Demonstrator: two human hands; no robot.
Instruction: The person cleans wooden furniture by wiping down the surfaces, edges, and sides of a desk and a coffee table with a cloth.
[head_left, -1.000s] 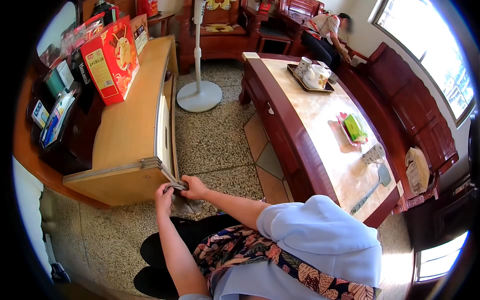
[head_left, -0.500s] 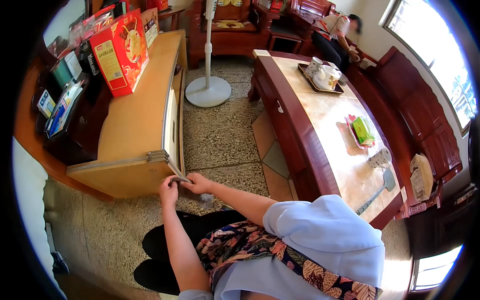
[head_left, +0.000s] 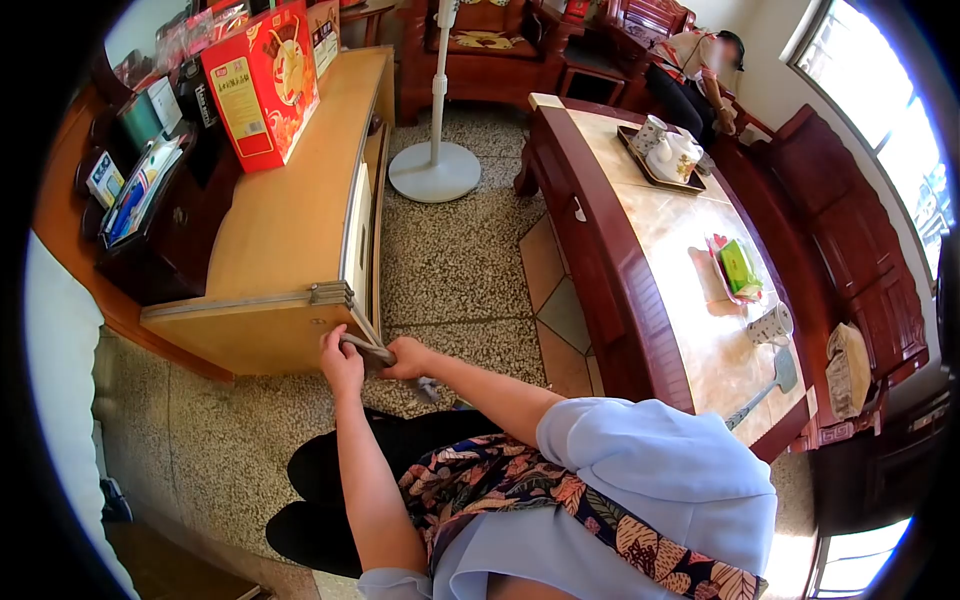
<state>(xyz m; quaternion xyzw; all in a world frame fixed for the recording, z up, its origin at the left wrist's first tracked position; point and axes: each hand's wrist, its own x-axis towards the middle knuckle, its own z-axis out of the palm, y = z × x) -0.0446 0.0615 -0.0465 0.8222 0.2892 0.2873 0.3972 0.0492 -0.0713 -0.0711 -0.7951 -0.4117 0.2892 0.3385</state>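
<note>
Held the grey cloth (head_left: 368, 349), bunched in a narrow strip, just beside the near corner of the wooden cabinet (head_left: 275, 220), with the left hand (head_left: 343, 368) clamped on one part of it, the right hand (head_left: 408, 359) clamped on another, and a loose bit hanging below. Had a red box (head_left: 265, 90) upright on this cabinet and, beyond, a white stand (head_left: 434, 175) on the speckled floor (head_left: 455, 250). Had, to the right, a long table (head_left: 670, 300) with a tray (head_left: 636, 157), a white teapot (head_left: 672, 158) and a green packet (head_left: 739, 268).
</note>
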